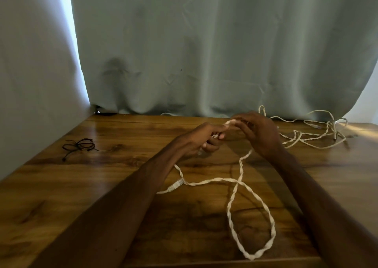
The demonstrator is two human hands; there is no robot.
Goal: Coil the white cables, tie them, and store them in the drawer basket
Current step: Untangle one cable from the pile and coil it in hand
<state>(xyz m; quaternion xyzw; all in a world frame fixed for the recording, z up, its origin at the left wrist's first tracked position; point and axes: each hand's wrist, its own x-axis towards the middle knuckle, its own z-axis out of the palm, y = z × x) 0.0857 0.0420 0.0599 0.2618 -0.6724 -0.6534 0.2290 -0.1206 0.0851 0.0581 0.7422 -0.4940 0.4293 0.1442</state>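
Frankly, across the wooden counter point(102, 185) the white cable tangle point(327, 132) lies far right, and its twisted loop point(272, 226) reaches the near edge. The left hand point(202, 140) and right hand point(259, 132) both pinch the strand between them, centre. I fear a hard pull would cinch that tangle into knots, or the connector point(176, 184) would catch in the loop.
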